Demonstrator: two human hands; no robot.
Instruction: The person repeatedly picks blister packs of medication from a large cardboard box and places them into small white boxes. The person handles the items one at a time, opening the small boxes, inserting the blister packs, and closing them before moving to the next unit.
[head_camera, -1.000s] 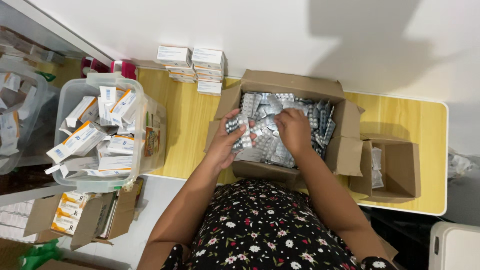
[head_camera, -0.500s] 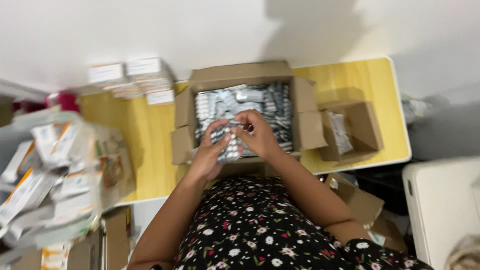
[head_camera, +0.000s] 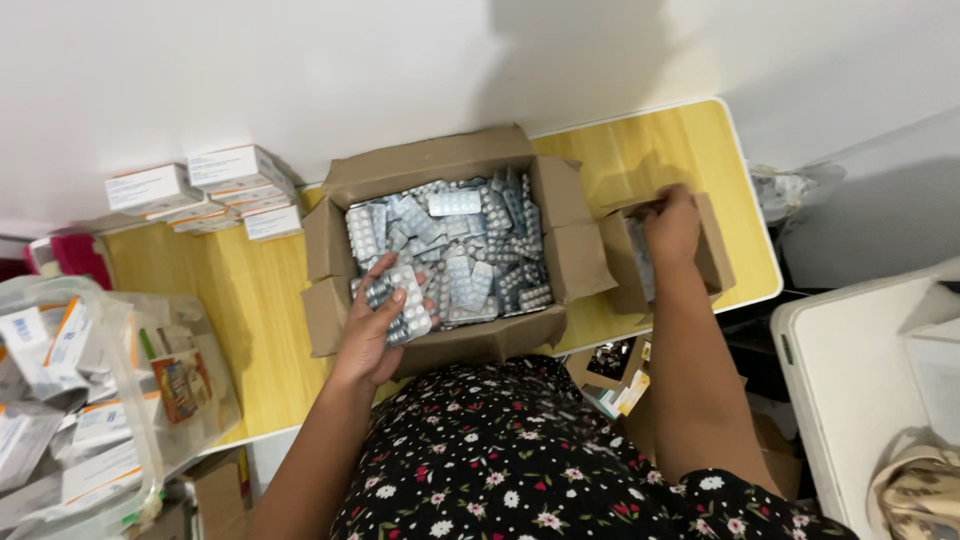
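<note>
Since the earlier frame, the right hand (head_camera: 672, 226) has been moved away from the large cardboard box (head_camera: 440, 165) and is now placed at the small cardboard box (head_camera: 715, 250) to its right, while the left hand (head_camera: 380, 325) has been kept over the large box. Both boxes are set on the yellow table (head_camera: 240, 300), the small one just beside the large one's right flap. The large box is filled with loose silver blister packs (head_camera: 470, 245). A small stack of blister packs (head_camera: 408, 305) is gripped in the left hand, with the thumb laid across the top, at the box's near left corner. The right hand is curled over the small box's opening; whether anything is held in it cannot be told, since the fingers are blurred, though something pale may be seen beneath them. White medicine cartons (head_camera: 200, 185) are stacked at the table's far left edge, well apart from both hands. A clear plastic bin (head_camera: 130, 400) of cartons is seen at the left.
</note>
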